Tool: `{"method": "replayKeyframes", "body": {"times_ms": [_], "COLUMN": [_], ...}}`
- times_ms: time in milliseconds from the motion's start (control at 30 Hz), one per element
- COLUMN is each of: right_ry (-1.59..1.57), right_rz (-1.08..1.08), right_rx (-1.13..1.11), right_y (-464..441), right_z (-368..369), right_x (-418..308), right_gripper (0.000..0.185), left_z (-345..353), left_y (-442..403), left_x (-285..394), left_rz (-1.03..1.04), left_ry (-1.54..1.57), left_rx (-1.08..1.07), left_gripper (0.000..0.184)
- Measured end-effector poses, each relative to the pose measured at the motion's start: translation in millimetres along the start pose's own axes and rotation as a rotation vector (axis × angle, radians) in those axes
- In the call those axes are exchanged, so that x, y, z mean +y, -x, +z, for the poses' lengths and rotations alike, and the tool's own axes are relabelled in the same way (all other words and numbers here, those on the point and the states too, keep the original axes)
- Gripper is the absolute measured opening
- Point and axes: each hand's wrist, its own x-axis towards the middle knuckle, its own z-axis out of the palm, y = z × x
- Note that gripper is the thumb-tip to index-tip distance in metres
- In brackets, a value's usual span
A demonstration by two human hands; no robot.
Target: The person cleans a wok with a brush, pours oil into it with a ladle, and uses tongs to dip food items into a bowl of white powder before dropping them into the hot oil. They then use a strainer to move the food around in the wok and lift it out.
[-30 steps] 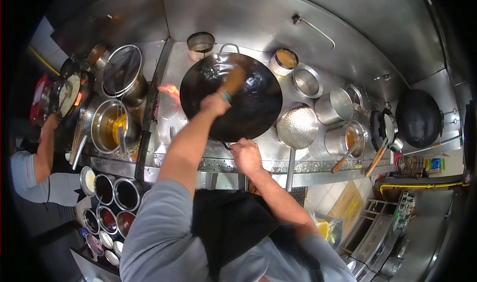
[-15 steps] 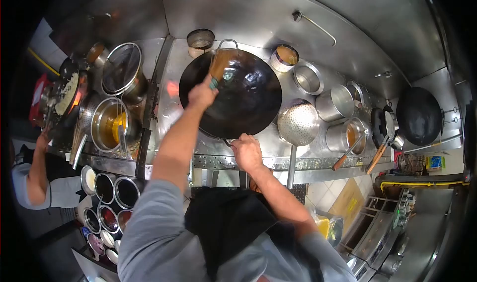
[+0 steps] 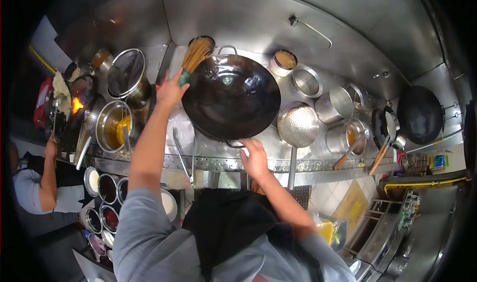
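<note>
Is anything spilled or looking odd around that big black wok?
A little untidy: small pale scraps dot the stove's front ledge, perhaps spilled food, though too small to identify. The perforated ladle has its handle jutting past that ledge. I see no damage on the wok.

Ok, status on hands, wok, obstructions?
Left hand gripping brush, by wok's far-left rim. Right hand at near handle. Perforated ladle close on right.

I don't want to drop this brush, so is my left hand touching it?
Touching. The head view shows your left hand closed around the green lower end of the brush, with no gap between them.
</note>
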Motion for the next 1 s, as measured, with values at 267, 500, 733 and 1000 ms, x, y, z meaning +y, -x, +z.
{"method": "replayKeyframes", "body": {"times_ms": [267, 500, 733, 1000], "right_ry": [-0.869, -1.588, -1.166, -0.821], "right_rz": [1.076, 1.068, 0.961, 0.669], "right_rx": [0.569, 0.736, 0.739, 0.157], "right_y": [204.3, 134.3, 77.7, 94.0], "right_z": [-124.8, -232.2, -219.7, -128.5], "right_x": [189.4, 212.7, 268.6, 106.7], "right_gripper": [0.04, 0.045, 0.021, 0.048], "left_z": [111.7, 151.1, 127.0, 78.1], "left_y": [224.5, 280.3, 303.1, 403.5], "left_x": [-61.8, -73.7, -10.2, 120.2], "left_rz": [-0.349, -0.743, -0.2, -0.05], "left_ry": [0.479, 0.138, 0.137, 0.691], "left_rx": [0.348, -0.254, 0.196, 0.088], "left_gripper": [0.073, 0.084, 0.037, 0.027]}}
